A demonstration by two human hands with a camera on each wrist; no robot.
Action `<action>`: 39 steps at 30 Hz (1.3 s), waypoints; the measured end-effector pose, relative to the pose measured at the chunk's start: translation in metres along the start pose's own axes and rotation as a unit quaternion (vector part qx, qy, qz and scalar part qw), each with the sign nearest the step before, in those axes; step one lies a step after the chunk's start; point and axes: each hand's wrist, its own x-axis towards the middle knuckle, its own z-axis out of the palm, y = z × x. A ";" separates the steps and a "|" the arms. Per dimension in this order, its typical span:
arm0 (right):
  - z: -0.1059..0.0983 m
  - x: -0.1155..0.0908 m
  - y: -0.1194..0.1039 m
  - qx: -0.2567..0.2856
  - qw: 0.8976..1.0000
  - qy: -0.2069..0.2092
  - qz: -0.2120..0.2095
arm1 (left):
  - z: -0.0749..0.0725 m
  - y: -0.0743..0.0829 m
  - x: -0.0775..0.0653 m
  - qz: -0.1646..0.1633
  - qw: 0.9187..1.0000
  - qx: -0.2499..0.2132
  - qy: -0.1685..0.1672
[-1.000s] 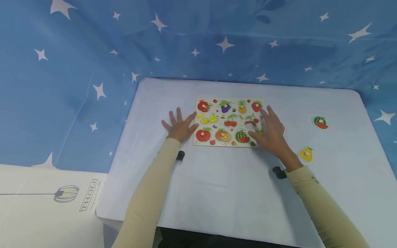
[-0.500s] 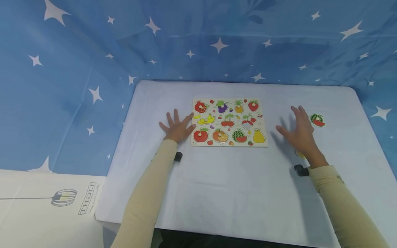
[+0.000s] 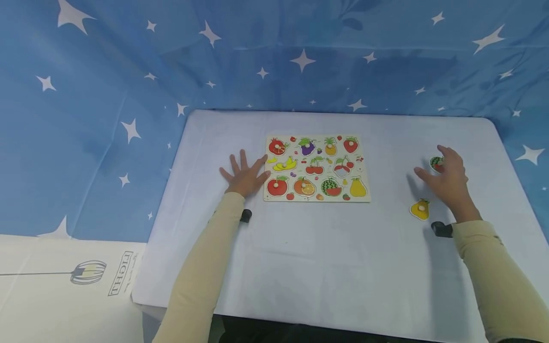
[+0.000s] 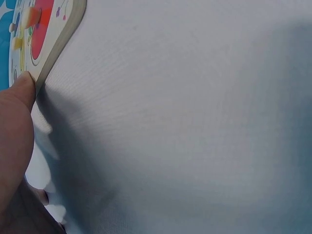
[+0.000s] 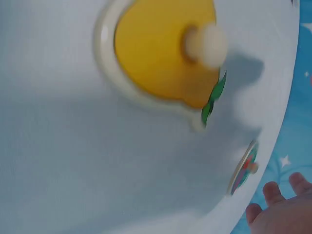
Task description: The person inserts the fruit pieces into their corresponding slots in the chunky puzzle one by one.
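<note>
A wooden fruit puzzle board (image 3: 316, 198) lies flat in the middle of the table. My left hand (image 3: 246, 180) rests at its left edge with fingers spread. The left wrist view shows that thumb (image 4: 22, 90) touching the board's edge. Off to the right, my right hand (image 3: 450, 183) hovers with nothing held, its fingers parted and slightly bent. Just beyond its fingers is a watermelon piece (image 3: 436, 165), partly hidden by the hand. A yellow pear piece (image 3: 420, 209) with a round knob lies below and left of that hand; the right wrist view shows the pear piece (image 5: 161, 53) up close.
A white cloth covers the table (image 3: 300, 257). Behind it hangs a blue curtain (image 3: 240, 62) with white stars. A pale printed sheet (image 3: 55, 305) is at the lower left. Each wrist carries a small black camera (image 3: 442, 229).
My right hand has moved right, from over the board's right side to beside the watermelon piece, passing over the pear piece. My left hand has stayed at the board's left edge.
</note>
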 end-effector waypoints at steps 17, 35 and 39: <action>-0.007 0.014 0.024 -0.018 0.997 -0.016 0.077 | 0.004 -0.004 0.009 -0.005 1.000 -0.003 -0.009; 0.008 0.015 0.016 -0.026 0.994 0.041 0.094 | 0.004 -0.003 0.007 -0.005 1.000 -0.006 -0.006; 0.010 0.015 0.006 -0.023 0.996 0.048 0.068 | 0.002 -0.003 0.004 -0.001 1.000 -0.007 -0.002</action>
